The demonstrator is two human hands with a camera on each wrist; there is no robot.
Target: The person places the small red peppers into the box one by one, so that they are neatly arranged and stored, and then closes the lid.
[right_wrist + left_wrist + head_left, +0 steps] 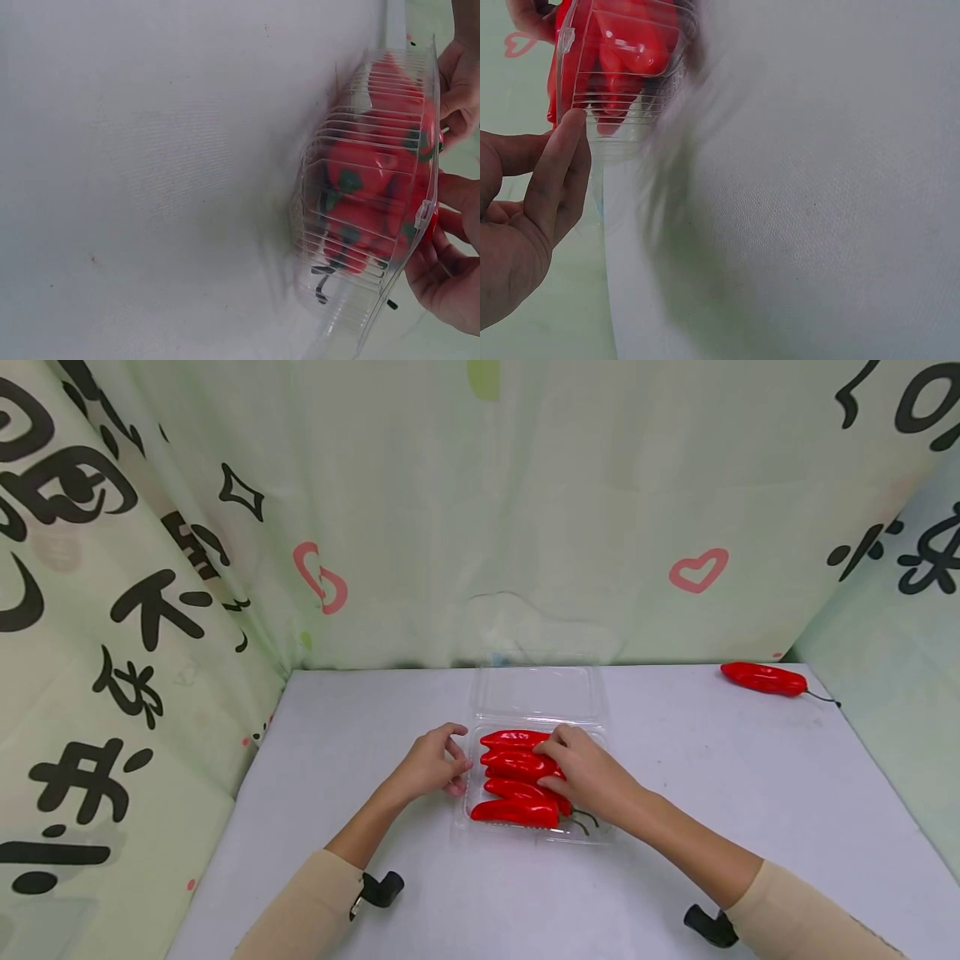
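A hinged clear plastic box [592,837] stands on the table with its lid [536,693] folded back. Several glossy red chili peppers [513,812] lie side by side in it, stems to the right. My right hand [592,777] reaches over the box's right side and grips one red chili pepper [517,766] between thumb and fingers. At the left rim, my left hand [435,764] touches the box with its fingertips [571,124], fingers fairly straight. The right wrist view shows more chili peppers [356,169] through the ribbed wall, partly blurred by the plastic.
One more red chili pepper [765,679] lies near the table's back right corner, its stem past the side edge. Behind and beside the white table [675,743] hangs a pale green printed curtain [420,527]. Black wrist camera mounts [382,889] sit by both sleeves.
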